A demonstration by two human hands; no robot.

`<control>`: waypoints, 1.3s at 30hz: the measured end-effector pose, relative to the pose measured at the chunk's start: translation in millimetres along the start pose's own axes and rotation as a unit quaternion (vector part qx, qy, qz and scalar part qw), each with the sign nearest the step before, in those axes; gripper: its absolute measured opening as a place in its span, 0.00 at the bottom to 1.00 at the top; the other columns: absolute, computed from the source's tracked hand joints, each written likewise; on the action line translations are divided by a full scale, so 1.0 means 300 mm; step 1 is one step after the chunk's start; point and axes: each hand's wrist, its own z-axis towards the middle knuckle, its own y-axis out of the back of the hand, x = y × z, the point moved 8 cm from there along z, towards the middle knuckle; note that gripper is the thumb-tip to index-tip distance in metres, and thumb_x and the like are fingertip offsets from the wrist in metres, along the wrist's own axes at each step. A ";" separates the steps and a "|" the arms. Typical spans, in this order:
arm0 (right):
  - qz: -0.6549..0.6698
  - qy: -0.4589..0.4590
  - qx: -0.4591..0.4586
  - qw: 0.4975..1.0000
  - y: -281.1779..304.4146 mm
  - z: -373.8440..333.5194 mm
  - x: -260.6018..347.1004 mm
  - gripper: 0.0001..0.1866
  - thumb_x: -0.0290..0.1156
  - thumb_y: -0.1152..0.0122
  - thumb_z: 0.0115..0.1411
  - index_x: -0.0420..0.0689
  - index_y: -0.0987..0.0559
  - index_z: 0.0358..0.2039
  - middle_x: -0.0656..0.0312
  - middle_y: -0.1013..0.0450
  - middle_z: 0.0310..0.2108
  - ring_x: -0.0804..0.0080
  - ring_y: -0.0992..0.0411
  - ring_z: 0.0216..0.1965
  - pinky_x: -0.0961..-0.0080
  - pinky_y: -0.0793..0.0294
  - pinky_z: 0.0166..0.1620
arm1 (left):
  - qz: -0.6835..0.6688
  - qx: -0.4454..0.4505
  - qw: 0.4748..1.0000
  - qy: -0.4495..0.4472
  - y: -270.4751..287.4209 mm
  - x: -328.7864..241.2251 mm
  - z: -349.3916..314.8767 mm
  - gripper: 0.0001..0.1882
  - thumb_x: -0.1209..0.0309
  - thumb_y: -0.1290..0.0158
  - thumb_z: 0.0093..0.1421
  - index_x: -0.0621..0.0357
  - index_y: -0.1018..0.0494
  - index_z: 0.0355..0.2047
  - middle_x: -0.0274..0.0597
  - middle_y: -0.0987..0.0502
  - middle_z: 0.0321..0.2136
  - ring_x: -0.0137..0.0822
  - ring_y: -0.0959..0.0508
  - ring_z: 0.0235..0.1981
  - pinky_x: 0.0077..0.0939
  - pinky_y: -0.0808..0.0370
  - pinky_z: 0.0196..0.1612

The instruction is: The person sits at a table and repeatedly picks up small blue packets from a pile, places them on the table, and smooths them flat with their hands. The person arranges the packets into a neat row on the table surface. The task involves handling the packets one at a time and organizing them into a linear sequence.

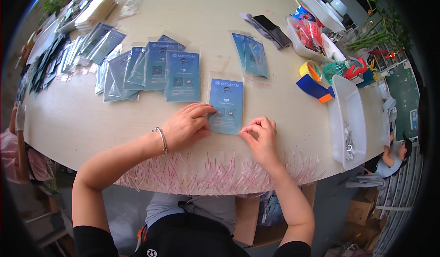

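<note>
A blue printed card in a clear plastic sleeve (226, 102) lies on the table in front of me, its transparent flap pointing away. My left hand (187, 125), with a metal bangle at the wrist, holds the sleeve's left edge between bent fingers. At the lower right corner, my right hand (260, 135) pinches the sleeve between thumb and fingertips. Just beyond my left hand lies an overlapping row of similar sleeved cards (183, 76). Two more sleeved cards (251, 54) lie farther off to the right.
Torn strips with pink lines (220, 176) litter the near table edge. On the right stand a white tray with metal pieces (339, 133), a blue tape dispenser (314, 86) and a bin of red packets (308, 37). A phone (272, 31) lies farther back. Stacks (97, 10) fill the far left.
</note>
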 end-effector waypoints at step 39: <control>-0.081 -0.055 -0.056 0.994 -0.008 -0.022 0.018 0.19 0.27 0.27 0.42 0.48 0.30 0.30 0.59 0.35 0.38 0.56 0.38 0.44 0.61 0.37 0.49 | 0.081 0.095 0.989 -0.077 -0.121 -0.094 0.022 0.28 0.71 0.45 0.52 0.64 0.33 0.55 0.51 0.36 0.58 0.50 0.39 0.62 0.42 0.43 0.64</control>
